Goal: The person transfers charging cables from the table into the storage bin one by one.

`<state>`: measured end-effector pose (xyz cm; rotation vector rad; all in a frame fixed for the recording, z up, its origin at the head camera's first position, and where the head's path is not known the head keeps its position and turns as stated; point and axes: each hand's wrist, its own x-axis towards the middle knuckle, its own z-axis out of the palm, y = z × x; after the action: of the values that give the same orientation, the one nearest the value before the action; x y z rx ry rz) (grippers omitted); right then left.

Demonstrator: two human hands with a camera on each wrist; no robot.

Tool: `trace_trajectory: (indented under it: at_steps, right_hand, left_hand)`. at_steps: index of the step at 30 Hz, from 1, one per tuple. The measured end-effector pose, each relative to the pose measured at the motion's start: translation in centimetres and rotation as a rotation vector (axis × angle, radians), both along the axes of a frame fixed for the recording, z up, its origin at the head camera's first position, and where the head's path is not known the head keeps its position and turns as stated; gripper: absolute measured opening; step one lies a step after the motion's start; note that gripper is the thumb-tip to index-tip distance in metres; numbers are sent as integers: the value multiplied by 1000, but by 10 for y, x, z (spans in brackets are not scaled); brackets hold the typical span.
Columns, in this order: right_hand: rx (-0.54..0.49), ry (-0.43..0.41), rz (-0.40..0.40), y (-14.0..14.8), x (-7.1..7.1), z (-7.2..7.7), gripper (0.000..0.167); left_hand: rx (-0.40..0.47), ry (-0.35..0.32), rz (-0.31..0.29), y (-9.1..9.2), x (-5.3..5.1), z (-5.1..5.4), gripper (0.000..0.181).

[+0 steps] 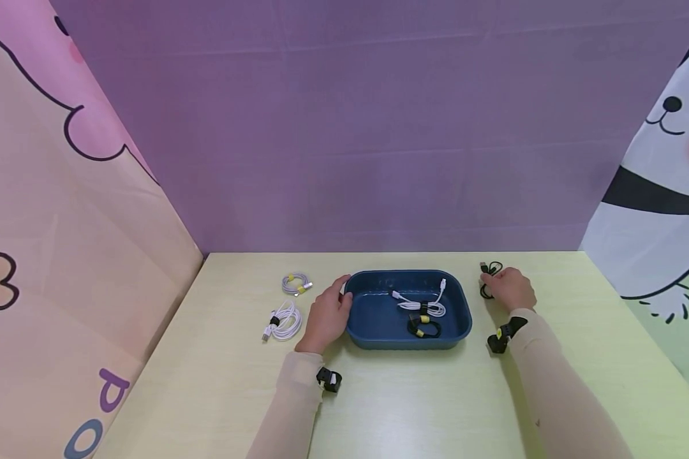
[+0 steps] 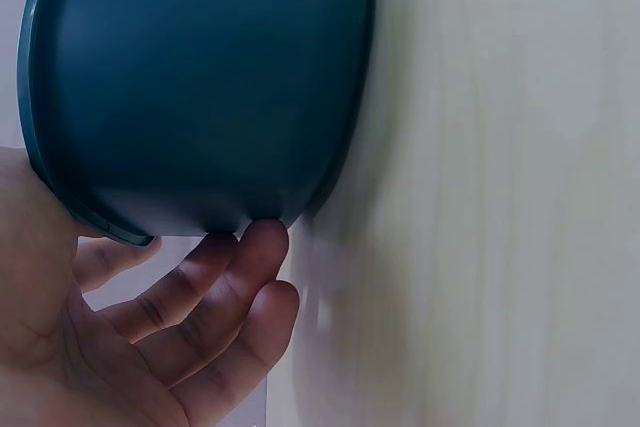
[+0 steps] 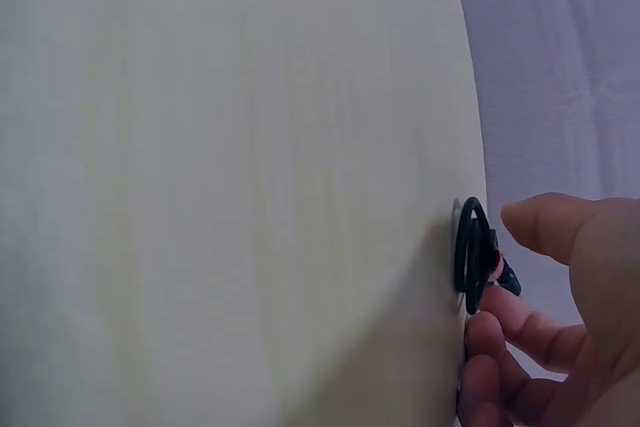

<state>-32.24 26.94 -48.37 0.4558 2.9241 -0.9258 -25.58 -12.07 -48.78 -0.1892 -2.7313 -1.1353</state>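
Note:
A blue tray (image 1: pixel 409 345) holds a white cable (image 1: pixel 430 308) and a black cable with yellow ties (image 1: pixel 423 327). My left hand (image 1: pixel 328 317) grips its left end; in the left wrist view, the fingers (image 2: pixel 262 252) touch the outer wall of the tray (image 2: pixel 210 87). Right of the tray, my right hand (image 1: pixel 511 290) is at a coiled black cable (image 1: pixel 492 269). In the right wrist view, the thumb of the right hand (image 3: pixel 570 297) stands apart from that cable (image 3: pixel 472 255), while the fingers reach its lower side.
Left of the tray lie a grey cable with yellow ties (image 1: pixel 295 283) and, nearer the front, a white coiled cable with a black tie (image 1: pixel 283 322). A purple cloth (image 1: pixel 344 127) hangs behind the pale table (image 1: pixel 390 401); printed cloths hang at both sides.

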Motion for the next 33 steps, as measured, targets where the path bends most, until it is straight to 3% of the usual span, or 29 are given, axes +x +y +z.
trace_trajectory:
  at_steps: [6,16,33]
  right_hand:
    - [32,-49,-19,-1,-5,-2,42]
    - [77,-36,-46,-5,-3,-1,41]
    - [12,-4,-65,-4,4,-2,40]
  left_hand:
    - [-6,-4,4,1,0,1,43]
    - [-3,-11,3,1,1,1,43]
    - [3,-33,14,1,0,0,43]
